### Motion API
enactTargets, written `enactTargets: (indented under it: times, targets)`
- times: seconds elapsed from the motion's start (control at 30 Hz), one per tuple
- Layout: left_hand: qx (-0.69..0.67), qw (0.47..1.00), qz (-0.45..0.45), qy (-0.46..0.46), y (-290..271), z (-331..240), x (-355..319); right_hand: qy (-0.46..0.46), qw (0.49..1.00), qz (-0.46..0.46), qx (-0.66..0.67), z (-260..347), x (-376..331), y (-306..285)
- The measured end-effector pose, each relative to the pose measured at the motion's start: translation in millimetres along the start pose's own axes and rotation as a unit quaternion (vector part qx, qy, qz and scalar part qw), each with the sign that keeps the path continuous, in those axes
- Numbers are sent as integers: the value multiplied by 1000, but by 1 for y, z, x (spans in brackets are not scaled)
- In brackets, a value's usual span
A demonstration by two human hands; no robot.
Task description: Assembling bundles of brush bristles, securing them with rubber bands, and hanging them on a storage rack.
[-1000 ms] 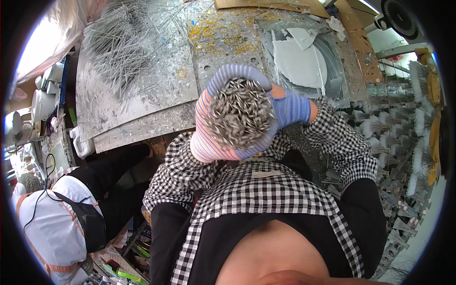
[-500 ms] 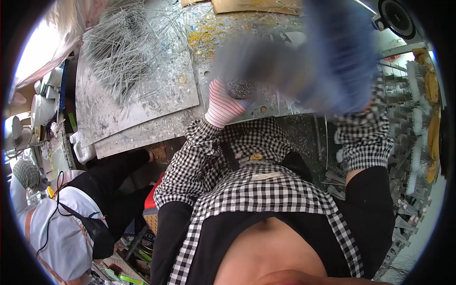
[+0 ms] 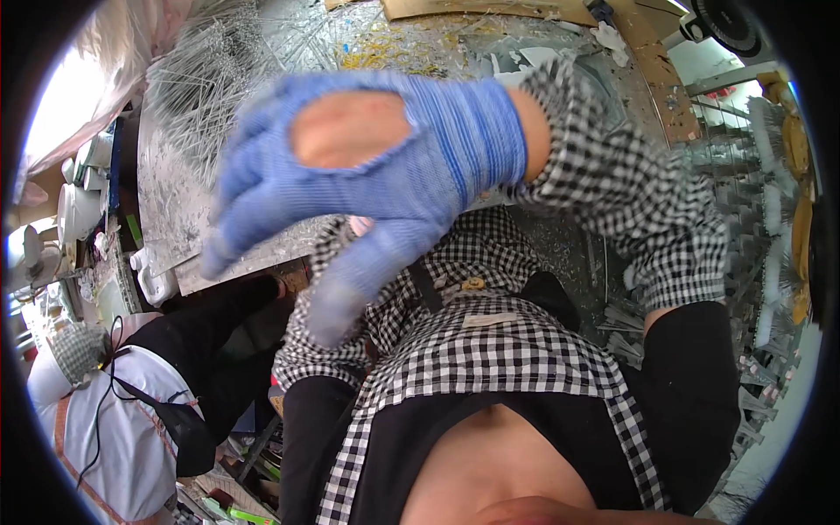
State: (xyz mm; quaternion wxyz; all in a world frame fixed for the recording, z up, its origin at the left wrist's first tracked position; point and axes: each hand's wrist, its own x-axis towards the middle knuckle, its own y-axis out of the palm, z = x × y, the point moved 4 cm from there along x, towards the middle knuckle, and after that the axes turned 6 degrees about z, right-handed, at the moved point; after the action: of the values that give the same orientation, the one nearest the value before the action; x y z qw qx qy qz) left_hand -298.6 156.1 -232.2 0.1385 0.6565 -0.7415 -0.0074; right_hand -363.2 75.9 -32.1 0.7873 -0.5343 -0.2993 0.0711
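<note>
My right hand (image 3: 367, 188), in a blue knit glove with a large hole that bares the back of the hand, is raised across the middle of the view. Its fingers and thumb are stretched apart, and nothing shows in its grasp. Behind it, only a pinkish sliver of my left hand (image 3: 360, 225) shows near the table's front edge. Its fingers, and anything in them, are hidden. Beyond the right hand, a spread of thin pale wire-like strands (image 3: 206, 96) lies on the grey, stained worktable (image 3: 166, 223).
Small yellow pieces (image 3: 385, 57) lie farther back on the table, near a cardboard sheet (image 3: 490, 10). A round black fan-like device (image 3: 724, 28) is at the upper right. Bristly strips (image 3: 761, 201) line the right side. At lower left, a person in white (image 3: 122, 429) is close by.
My right hand, a blur over the table's right side before, has swung left and nearer. It now covers my striped-gloved left hand and the dark grey, round tangled thing beside it.
</note>
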Motion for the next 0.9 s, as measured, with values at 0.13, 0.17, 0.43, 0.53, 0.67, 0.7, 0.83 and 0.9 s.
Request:
enactTargets:
  times: [0.13, 0.17, 0.43, 0.53, 0.67, 0.7, 0.83, 0.9]
  targets:
    - [-62, 998, 22, -15, 26, 36, 77, 170, 983, 71, -27, -44, -26, 38]
    - [-86, 995, 35, -29, 33, 40, 68, 99, 993, 28, -62, -36, -18, 33]
    - [-225, 969, 77, -68, -1, 50, 67, 289, 920, 253, 78, -40, -23, 45]
    - [-278, 954, 82, -74, -5, 53, 55, 141, 974, -106, 139, -32, -20, 3]
    - [88, 992, -84, 40, 35, -60, 55, 228, 940, -132, 217, -35, -121, 29]
    - [89, 991, -89, 37, 41, -59, 51, 297, 940, -79, 151, -27, -133, 55]
    - [149, 966, -172, 120, 36, -8, 57, 472, 873, -48, -114, -47, -178, 169]
    - [249, 953, -166, 42, 29, 2, 57, 456, 883, -55, -97, -43, -177, 170]
